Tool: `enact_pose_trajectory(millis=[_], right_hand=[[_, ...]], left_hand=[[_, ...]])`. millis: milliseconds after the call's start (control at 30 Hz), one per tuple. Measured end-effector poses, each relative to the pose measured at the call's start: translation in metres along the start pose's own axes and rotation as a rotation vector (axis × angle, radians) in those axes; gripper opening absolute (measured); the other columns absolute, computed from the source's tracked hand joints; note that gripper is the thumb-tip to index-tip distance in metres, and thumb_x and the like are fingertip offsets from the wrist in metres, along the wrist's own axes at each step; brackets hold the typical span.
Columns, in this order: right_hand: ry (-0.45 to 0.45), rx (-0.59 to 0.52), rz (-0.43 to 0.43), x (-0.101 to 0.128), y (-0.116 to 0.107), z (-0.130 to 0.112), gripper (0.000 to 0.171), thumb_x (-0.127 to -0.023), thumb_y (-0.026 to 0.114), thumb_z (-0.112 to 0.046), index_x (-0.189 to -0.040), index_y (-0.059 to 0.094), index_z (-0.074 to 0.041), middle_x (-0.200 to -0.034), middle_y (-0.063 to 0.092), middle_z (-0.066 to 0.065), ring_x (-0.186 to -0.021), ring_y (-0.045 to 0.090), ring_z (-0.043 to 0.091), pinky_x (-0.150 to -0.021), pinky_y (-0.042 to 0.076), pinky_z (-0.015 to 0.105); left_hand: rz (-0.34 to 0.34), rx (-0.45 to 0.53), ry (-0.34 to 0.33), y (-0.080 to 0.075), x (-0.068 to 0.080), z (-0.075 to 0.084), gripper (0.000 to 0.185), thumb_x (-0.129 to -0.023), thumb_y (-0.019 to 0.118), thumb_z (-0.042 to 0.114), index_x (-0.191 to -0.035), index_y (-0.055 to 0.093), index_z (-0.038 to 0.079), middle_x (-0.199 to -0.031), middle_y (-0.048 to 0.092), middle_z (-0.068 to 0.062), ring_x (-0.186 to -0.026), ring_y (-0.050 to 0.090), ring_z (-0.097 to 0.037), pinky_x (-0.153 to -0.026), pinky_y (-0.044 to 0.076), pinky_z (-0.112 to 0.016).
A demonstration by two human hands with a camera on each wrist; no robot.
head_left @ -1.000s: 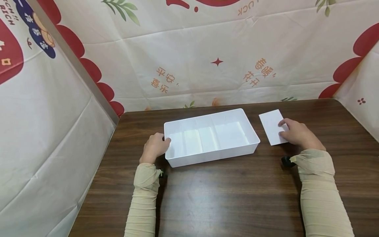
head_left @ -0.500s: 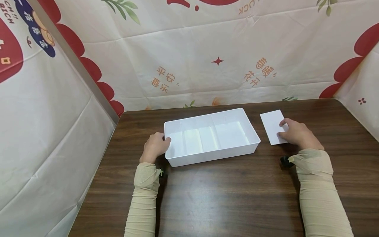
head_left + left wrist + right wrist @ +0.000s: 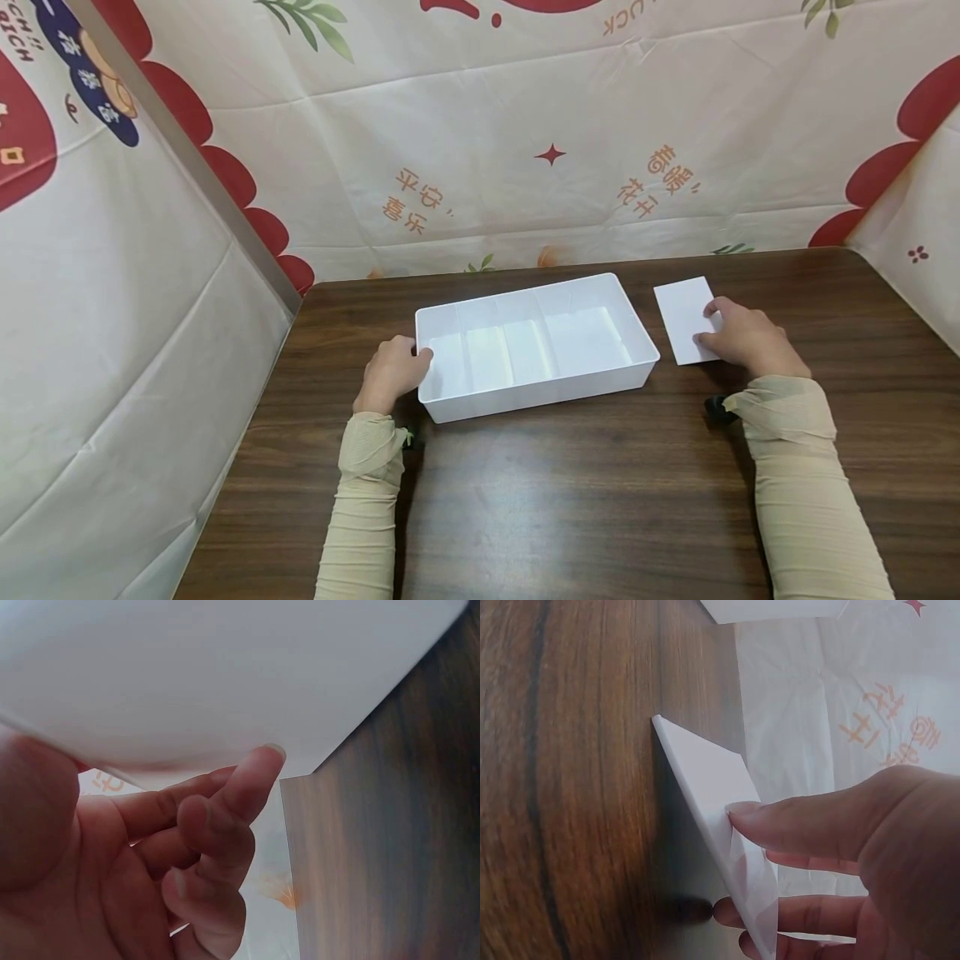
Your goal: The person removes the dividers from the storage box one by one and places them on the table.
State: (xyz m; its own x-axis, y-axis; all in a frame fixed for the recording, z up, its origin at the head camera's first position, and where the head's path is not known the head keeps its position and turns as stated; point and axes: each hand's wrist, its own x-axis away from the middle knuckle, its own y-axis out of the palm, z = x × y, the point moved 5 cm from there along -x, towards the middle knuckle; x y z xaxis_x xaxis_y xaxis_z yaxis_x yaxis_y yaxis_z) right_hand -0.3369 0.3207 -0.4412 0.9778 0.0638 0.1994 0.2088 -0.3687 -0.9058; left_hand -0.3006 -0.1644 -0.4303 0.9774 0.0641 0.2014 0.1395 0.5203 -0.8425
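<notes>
Hands first: left hand point(image 3: 392, 372) grips left end of white tray point(image 3: 537, 346), thumb over rim, fingers point(image 3: 225, 817) curled under the wall. Right hand point(image 3: 742, 340) pinches white card point(image 3: 684, 318), thumb on top & fingers beneath, its near edge lifted off brown table point(image 3: 570, 492). Card sits just right of tray, not touching. Printed cloth backdrop point(image 3: 525, 133) behind w/ red shapes.

Tray point(image 3: 525, 398): white plastic, smooth, slight sheen. Card point(image 3: 681, 321): white, matt, thin and stiff. Table point(image 3: 570, 500): dark wood-grain, semi-gloss; backdrop point(image 3: 525, 125): creased printed sheet.
</notes>
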Motion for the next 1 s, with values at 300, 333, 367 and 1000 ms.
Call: enact_pose_trajectory(millis=[300,333,367,1000], right_hand=[[0.033,0.009,-0.006,-0.0004,0.0027,0.0003,0.054,-0.092,0.061,-0.027,-0.131,0.04,0.005,-0.118,0.049,0.041,-0.106,0.047,0.056,-0.086,0.031,0.073],[0.033,0.01,-0.005,-0.0005,0.003,0.0004,0.054,-0.092,0.061,-0.028,-0.13,0.04,0.005,-0.118,0.049,0.041,-0.106,0.047,0.056,-0.086,0.031,0.073],[0.033,0.013,-0.003,-0.0007,0.0032,0.0004,0.054,-0.092,0.061,-0.028,-0.13,0.041,0.005,-0.119,0.05,0.041,-0.107,0.047,0.056,-0.086,0.031,0.073],[0.005,0.032,-0.03,-0.0031,0.0086,-0.0001,0.051,-0.093,0.059,-0.024,-0.128,0.046,0.012,-0.123,0.044,0.042,-0.111,0.044,0.057,-0.086,0.034,0.075]], left_hand=[[-0.003,0.001,0.007,-0.0002,-0.0004,-0.0004,0.042,-0.099,0.047,0.033,-0.12,0.065,0.001,-0.105,0.067,-0.015,-0.084,0.059,-0.026,-0.069,0.046,-0.039],[-0.004,0.003,0.005,-0.0002,-0.0004,-0.0005,0.042,-0.099,0.047,0.033,-0.12,0.065,0.001,-0.105,0.067,-0.015,-0.085,0.059,-0.026,-0.07,0.046,-0.039],[-0.004,0.006,0.004,-0.0001,-0.0005,-0.0006,0.042,-0.099,0.047,0.033,-0.12,0.065,0.002,-0.106,0.067,-0.015,-0.085,0.059,-0.026,-0.07,0.047,-0.039],[0.0,-0.011,0.007,0.0,-0.0013,-0.0008,0.039,-0.099,0.047,0.033,-0.113,0.067,0.003,-0.094,0.065,-0.011,-0.079,0.057,-0.024,-0.065,0.043,-0.036]])
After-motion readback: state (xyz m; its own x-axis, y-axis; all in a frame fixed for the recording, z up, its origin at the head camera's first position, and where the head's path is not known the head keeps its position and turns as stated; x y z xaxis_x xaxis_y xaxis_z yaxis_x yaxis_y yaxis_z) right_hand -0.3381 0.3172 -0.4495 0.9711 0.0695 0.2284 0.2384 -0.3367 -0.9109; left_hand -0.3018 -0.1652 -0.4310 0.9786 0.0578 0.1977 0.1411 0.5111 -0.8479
